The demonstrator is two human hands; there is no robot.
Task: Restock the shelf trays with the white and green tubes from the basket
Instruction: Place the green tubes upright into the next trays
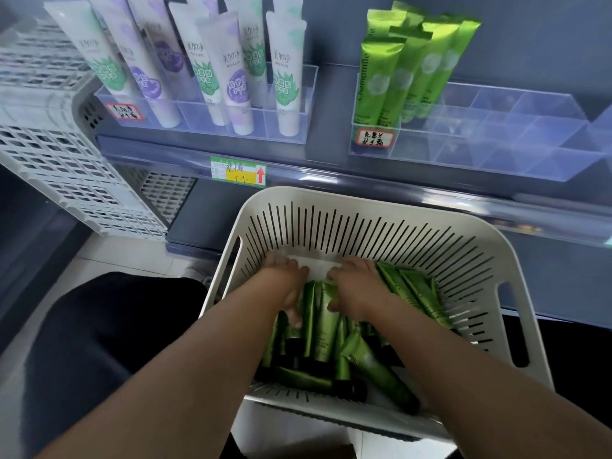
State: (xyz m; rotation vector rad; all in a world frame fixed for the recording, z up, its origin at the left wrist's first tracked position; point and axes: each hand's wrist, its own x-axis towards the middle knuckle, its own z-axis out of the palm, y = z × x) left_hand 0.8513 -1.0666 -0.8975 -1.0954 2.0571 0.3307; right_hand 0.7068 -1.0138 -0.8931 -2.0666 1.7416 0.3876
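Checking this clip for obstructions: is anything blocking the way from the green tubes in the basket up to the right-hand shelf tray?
Nothing visible does. Both hands, left hand and right hand, are already among the green tubes in the basket. The right-hand tray above has open compartments beside its standing green tubes, and the space between is open.

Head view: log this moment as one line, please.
stage: picking | left hand: on green tubes | right hand: on green tubes | basket: green tubes only visible | right tray: mostly unfilled
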